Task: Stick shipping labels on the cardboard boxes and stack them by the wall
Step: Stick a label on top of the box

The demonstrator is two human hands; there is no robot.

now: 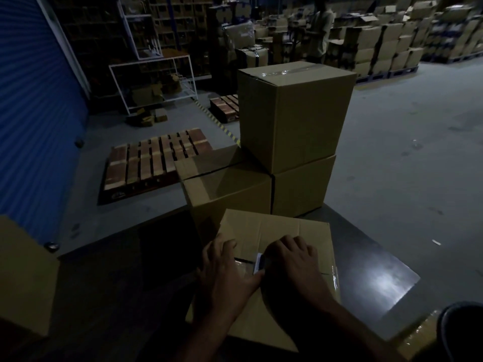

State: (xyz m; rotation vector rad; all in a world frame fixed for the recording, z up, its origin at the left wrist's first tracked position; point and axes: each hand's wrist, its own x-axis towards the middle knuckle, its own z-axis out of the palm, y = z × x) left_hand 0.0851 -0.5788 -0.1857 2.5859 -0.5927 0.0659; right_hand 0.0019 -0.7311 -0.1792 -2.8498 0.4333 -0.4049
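Note:
A cardboard box [287, 231] lies on a dark table [371, 262] right in front of me, its top flaps meeting at a taped seam. My left hand [224, 270] rests flat on the left flap, fingers spread. My right hand [292, 259] is curled over a small white-and-blue thing [259, 263] at the seam; it is too dark to tell whether this is a label or a tape tool. Behind the box, two sealed boxes [230, 189] stand side by side with a third [295, 113] stacked on the right one.
Wooden pallets [154, 160] lie on the grey floor at left, beside a blue roller shutter [31, 113]. White metal racks [154, 82] stand behind. Another box [23, 278] sits at my near left. A person [318, 32] stands among stacked cartons at the back.

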